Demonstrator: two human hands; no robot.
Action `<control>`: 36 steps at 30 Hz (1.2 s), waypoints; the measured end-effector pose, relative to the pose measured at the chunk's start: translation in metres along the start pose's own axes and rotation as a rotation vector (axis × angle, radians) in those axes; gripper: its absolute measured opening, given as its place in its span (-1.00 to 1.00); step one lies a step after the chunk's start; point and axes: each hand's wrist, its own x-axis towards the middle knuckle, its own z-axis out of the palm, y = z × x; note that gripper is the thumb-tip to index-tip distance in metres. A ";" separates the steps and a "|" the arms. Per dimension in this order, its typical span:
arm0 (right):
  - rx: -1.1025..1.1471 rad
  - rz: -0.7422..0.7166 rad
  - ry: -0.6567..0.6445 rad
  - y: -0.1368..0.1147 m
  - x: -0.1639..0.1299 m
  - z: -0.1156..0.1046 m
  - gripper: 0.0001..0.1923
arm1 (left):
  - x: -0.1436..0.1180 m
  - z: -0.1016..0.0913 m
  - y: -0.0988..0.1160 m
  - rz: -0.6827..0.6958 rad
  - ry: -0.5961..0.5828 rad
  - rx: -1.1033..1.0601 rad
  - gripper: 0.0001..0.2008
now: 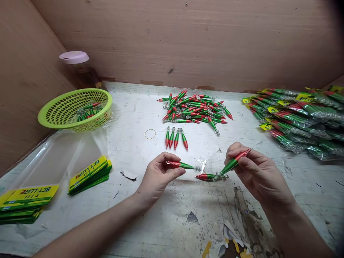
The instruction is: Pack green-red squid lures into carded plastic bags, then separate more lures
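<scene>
My left hand (161, 173) pinches a red-and-green fishing lure (180, 165) between thumb and fingers, its hook end pointing right. In my right hand (255, 172) is another fishing lure (233, 163), tilted with its red tip up and its hooks down to the left. Those hooks meet the hook end of a third lure (206, 177), which lies level between my hands; whether they are tangled I cannot tell. Beyond my left hand, several lures (176, 139) lie side by side in a row, red tips toward me. Behind them is a loose heap of lures (195, 107).
A lime-green basket (44, 116) holding several lures stands at the left, before a lidded bottle (77, 68). Clear bags with yellow BCT LURE cards (90, 172) lie nearer. A rubber band (150, 134) rests mid-table. Packed lures (301, 118) are piled at the right.
</scene>
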 end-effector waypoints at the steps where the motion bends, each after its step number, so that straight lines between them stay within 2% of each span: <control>1: -0.020 0.012 -0.040 0.001 -0.001 0.002 -0.86 | -0.001 0.001 0.001 -0.003 -0.027 -0.006 -0.71; 7: -0.165 0.223 -0.333 0.008 -0.012 0.026 -0.82 | -0.009 0.010 0.003 -0.135 -0.284 -0.048 -0.68; 10: -0.157 0.238 -0.400 0.012 -0.014 0.040 -0.85 | -0.011 0.013 0.001 -0.164 -0.312 -0.055 -0.62; 16: -0.106 0.301 -0.391 0.018 -0.013 0.048 -0.81 | -0.009 0.011 -0.002 -0.278 -0.295 0.006 -0.49; 20: -0.081 0.312 -0.384 0.016 -0.015 0.045 -0.78 | -0.008 0.011 -0.005 -0.232 -0.304 0.000 -0.51; 24: -0.145 0.259 -0.301 0.002 -0.010 0.030 -0.78 | -0.002 0.009 -0.012 -0.184 -0.227 -0.029 -0.59; 27: -0.212 0.230 -0.216 -0.010 0.011 0.019 -0.75 | 0.002 0.006 -0.017 -0.188 -0.212 -0.015 -0.60; 30: -0.329 0.235 -0.207 -0.012 0.053 0.019 -0.69 | 0.002 0.005 -0.020 -0.182 -0.253 0.042 -0.61; 33: -0.603 0.374 -0.226 0.000 0.103 0.028 -0.74 | -0.001 0.008 -0.020 -0.162 -0.261 0.124 -0.65; 36: -0.711 0.485 -0.195 0.017 0.141 0.038 -0.73 | -0.004 0.011 -0.021 -0.144 -0.260 0.177 -0.70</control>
